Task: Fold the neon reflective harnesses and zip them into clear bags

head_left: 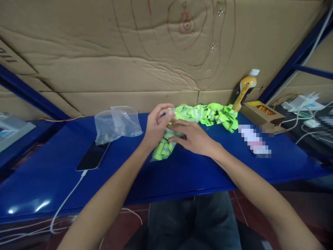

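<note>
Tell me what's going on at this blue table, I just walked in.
A person's left hand and right hand are together at the upper end of a neon yellow-green bundle with grey stripes, which looks to be in clear plastic. Exactly how the fingers hold it is hard to tell. More neon strips lie heaped just beyond the right hand. Clear plastic bags lie to the left, partly over a phone.

Left cardboard panel [19, 64]: bold dark print [8, 55] at the edge of my view; I can't read it for certain.
Cardboard backboard [85, 41]: red hand-drawn rings [186, 25], no legible words.
Bottle [246, 88]: lettering too small for me.
Pixelated item [255, 140]: masked, unreadable to me.
</note>
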`<state>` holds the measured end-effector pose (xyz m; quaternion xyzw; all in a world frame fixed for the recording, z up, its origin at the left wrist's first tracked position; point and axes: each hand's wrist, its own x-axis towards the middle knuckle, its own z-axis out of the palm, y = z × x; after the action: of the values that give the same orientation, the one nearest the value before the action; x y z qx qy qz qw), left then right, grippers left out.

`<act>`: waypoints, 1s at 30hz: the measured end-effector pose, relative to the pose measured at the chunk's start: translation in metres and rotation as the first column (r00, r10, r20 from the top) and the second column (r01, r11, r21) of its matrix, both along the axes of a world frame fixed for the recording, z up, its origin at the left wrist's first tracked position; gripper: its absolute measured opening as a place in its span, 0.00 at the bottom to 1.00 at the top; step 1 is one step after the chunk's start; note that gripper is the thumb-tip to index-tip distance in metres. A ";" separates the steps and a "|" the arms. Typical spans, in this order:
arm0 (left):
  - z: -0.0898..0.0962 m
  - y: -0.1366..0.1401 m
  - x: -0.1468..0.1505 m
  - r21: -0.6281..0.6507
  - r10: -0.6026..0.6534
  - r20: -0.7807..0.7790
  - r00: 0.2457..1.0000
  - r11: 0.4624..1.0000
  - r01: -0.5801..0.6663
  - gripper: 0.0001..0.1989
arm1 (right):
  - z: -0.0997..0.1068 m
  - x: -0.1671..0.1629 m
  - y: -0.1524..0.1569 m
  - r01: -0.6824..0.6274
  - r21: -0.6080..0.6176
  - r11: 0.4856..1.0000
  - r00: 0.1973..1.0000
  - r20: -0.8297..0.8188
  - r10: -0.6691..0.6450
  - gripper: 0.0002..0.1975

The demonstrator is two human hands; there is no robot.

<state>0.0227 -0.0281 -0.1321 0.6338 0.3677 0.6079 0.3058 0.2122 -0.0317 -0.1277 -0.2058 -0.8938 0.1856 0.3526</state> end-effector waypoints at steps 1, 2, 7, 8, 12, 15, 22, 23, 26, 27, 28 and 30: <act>-0.002 0.001 0.000 -0.002 -0.019 0.015 1.000 1.000 0.019 0.25 | -0.003 0.000 0.001 -0.001 -0.002 1.000 1.000 -0.024 0.000 0.14; -0.003 0.003 -0.001 0.001 -0.035 0.028 0.999 0.999 0.035 0.26 | -0.005 0.000 0.003 0.003 -0.005 1.000 0.998 -0.056 -0.003 0.13; -0.005 0.005 -0.007 -0.021 -0.046 -0.118 0.992 0.999 0.044 0.37 | -0.015 0.003 0.012 0.190 -0.004 0.982 0.936 -0.303 -0.182 0.13; -0.003 0.004 -0.008 -0.049 -0.048 -0.203 0.978 0.998 0.039 0.40 | -0.015 0.004 0.013 0.226 -0.001 0.974 0.918 -0.335 -0.214 0.13; 0.007 -0.005 -0.011 -0.081 -0.023 -0.483 0.875 0.997 -0.018 0.45 | -0.010 0.007 0.014 0.262 0.013 0.965 0.900 -0.363 -0.240 0.15; 0.011 -0.005 -0.010 -0.059 -0.099 -0.457 0.884 0.995 0.081 0.41 | -0.002 0.008 0.013 0.256 -0.070 0.964 0.876 -0.404 -0.262 0.19; 0.004 -0.001 -0.009 -0.065 -0.196 -0.367 0.909 0.980 0.186 0.42 | 0.010 0.015 0.009 0.223 -0.220 0.950 0.890 -0.352 -0.290 0.18; 0.005 -0.003 -0.009 -0.057 -0.164 -0.412 0.896 0.986 0.155 0.42 | 0.013 0.017 0.008 0.215 -0.181 0.960 0.904 -0.333 -0.266 0.17; 0.014 -0.013 -0.007 0.003 -0.095 -0.561 0.822 0.993 0.117 0.43 | 0.021 0.023 0.003 0.233 -0.039 0.972 0.927 -0.295 -0.234 0.16; 0.018 -0.017 -0.006 0.031 -0.076 -0.600 0.797 0.993 0.118 0.43 | 0.023 0.024 0.001 0.251 0.005 0.968 0.932 -0.273 -0.240 0.16; 0.021 -0.021 -0.005 0.055 -0.060 -0.630 0.774 0.991 0.122 0.42 | 0.026 0.026 -0.001 0.270 0.052 0.961 0.937 -0.243 -0.250 0.17; 0.027 -0.027 -0.003 0.088 -0.038 -0.673 0.738 0.988 0.131 0.41 | 0.030 0.029 -0.004 0.294 0.169 0.941 0.951 -0.152 -0.270 0.17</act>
<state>0.0195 -0.0553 -0.1055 0.8441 0.3837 0.3479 0.1391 0.2411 -0.0360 -0.0972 -0.2851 -0.8444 0.0598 0.4496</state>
